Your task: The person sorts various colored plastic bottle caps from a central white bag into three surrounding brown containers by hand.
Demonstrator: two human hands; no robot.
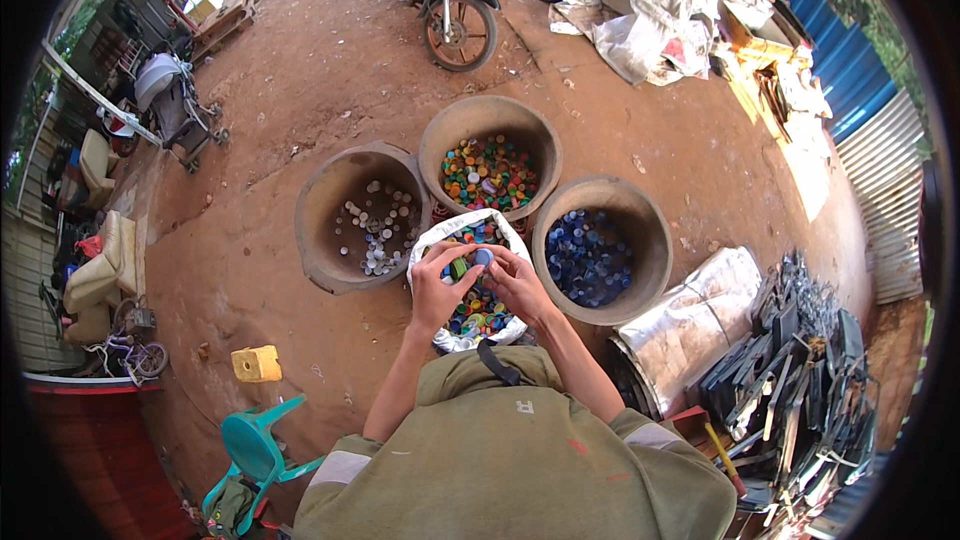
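Observation:
A light blue plastic bottle cap (484, 257) is held between my two hands, above a white sack (516, 234). My left hand (437, 281) pinches its left side with thumb and index finger. From the right, the fingertips of my right hand (520, 286) close on the same cap. Mixed coloured bottle caps (476, 309) fill the sack under my hands. A green cap (458, 268) shows behind my left fingers; whether it is held or lies in the sack, I cannot tell.
Round tubs stand around the sack: one with white caps (315, 255), one with yellow, red and green caps (551, 139), one with blue caps (660, 255). Dark scrap (795, 360) lies at right, a green plastic chair (247, 439) at left, a motorcycle (459, 30) ahead.

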